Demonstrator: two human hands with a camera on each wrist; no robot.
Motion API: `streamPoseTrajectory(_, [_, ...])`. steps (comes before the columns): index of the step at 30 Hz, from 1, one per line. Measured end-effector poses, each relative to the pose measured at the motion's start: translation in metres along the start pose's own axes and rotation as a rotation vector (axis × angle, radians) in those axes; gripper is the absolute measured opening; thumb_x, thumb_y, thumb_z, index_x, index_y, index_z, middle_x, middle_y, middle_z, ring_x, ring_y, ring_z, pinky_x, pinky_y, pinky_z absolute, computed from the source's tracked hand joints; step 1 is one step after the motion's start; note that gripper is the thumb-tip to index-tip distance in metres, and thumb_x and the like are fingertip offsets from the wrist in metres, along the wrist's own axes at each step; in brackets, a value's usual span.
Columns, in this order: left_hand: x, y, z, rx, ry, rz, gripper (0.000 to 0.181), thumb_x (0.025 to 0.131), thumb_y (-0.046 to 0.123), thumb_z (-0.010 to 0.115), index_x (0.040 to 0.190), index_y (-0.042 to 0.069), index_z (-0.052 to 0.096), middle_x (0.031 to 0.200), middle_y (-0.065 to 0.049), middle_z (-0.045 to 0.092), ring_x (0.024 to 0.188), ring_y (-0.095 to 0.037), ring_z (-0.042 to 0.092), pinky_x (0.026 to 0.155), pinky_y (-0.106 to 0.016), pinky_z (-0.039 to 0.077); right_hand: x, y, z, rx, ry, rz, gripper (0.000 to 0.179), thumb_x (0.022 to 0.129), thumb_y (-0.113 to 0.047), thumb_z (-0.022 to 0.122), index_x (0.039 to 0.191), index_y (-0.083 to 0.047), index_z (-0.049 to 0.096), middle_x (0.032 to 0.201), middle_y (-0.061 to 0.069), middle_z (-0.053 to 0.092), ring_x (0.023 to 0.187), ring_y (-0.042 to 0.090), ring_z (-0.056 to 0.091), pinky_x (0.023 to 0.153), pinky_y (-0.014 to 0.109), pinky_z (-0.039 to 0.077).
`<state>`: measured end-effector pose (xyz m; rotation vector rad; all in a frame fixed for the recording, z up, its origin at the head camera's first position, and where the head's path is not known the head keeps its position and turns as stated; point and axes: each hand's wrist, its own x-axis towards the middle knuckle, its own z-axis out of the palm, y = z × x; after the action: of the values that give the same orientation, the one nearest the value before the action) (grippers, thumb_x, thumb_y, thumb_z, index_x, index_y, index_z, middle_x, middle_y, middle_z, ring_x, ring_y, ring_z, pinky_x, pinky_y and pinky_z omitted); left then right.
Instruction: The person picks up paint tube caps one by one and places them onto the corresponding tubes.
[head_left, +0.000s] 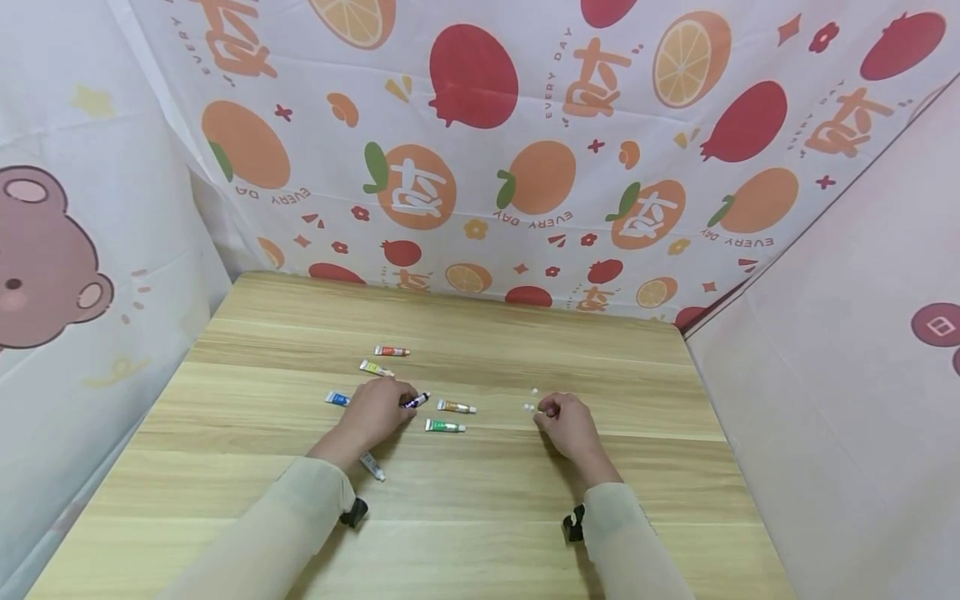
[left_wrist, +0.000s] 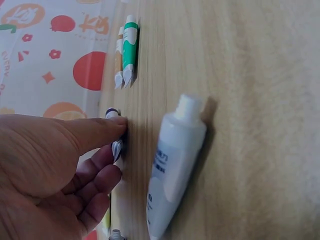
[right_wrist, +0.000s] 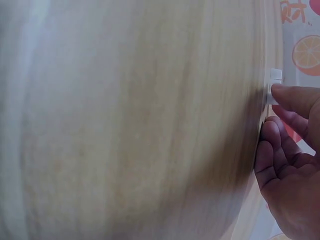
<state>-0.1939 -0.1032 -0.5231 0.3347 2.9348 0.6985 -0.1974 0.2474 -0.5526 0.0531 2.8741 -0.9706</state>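
My left hand [head_left: 377, 408] is over the table's left-middle, its thumb and fingers pinching a small paint tube [head_left: 415, 401] with a dark purple label. Close around it lie a blue paint tube [head_left: 338, 399], partly covered by the hand, a yellow one [head_left: 376, 367], an ochre one [head_left: 456, 407] and a green one [head_left: 445, 426]. In the left wrist view a white-grey tube [left_wrist: 175, 165] lies nearest the camera. My right hand [head_left: 570, 423] is low at the right, thumb and forefinger pinching a small white cap-like piece [right_wrist: 271, 96]. Similar white pieces [head_left: 528, 407] lie beside its fingertips.
A red paint tube [head_left: 392, 351] lies farther back on the wooden table [head_left: 600, 358]. Another small white piece [head_left: 535, 391] is just beyond the right hand. A fruit-printed curtain [head_left: 480, 167] hangs along the back edge, with pale curtains at both sides.
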Motion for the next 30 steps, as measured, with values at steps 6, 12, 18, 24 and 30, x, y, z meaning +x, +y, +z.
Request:
streamPoseTrajectory(6, [0.000,0.001,0.000,0.006,0.008,0.002,0.017,0.094,0.016,0.083,0.110,0.009,0.082,0.099,-0.007,0.079,0.090,-0.024,0.070,0.088,-0.049,0.060,-0.001,-0.002,-0.001,-0.026,0.007,-0.001,0.005,0.103,-0.016,0.075,0.100,-0.011,0.074,0.099,0.004,0.063,0.087,0.017,0.058,0.078,0.033,0.052])
streamPoseTrajectory(12, [-0.001,0.000,0.001,0.008,0.017,0.005,0.012,0.095,0.015,0.082,0.106,0.010,0.082,0.095,-0.005,0.078,0.087,-0.021,0.069,0.084,-0.046,0.060,-0.002,-0.002,-0.001,-0.036,0.001,-0.009,0.004,0.103,-0.013,0.074,0.101,-0.010,0.074,0.099,0.005,0.062,0.087,0.017,0.057,0.077,0.032,0.051])
streamPoseTrajectory(18, [-0.002,0.000,-0.001,0.030,0.020,-0.009,0.011,0.095,0.019,0.082,0.105,0.014,0.082,0.096,-0.003,0.078,0.087,-0.021,0.069,0.081,-0.045,0.059,-0.003,-0.002,-0.002,-0.023,0.002,-0.005,0.004,0.103,-0.014,0.073,0.102,-0.011,0.075,0.099,0.005,0.063,0.088,0.017,0.058,0.077,0.031,0.051])
streamPoseTrajectory(24, [-0.002,0.001,-0.007,-0.006,0.008,-0.012,0.012,0.097,0.020,0.081,0.107,0.013,0.081,0.100,-0.004,0.080,0.091,-0.022,0.071,0.086,-0.047,0.061,-0.003,-0.002,-0.003,0.011,0.001,0.008,0.006,0.104,-0.015,0.072,0.105,-0.010,0.075,0.100,0.004,0.066,0.089,0.017,0.059,0.077,0.032,0.052])
streamPoseTrajectory(30, [-0.003,0.004,-0.011,-0.018,0.006,0.023,0.012,0.097,0.018,0.081,0.107,0.011,0.082,0.100,-0.005,0.080,0.092,-0.022,0.072,0.090,-0.047,0.062,-0.003,-0.003,-0.006,0.041,-0.001,0.015,0.009,0.103,-0.015,0.072,0.109,-0.009,0.076,0.096,0.002,0.070,0.087,0.016,0.060,0.078,0.031,0.052])
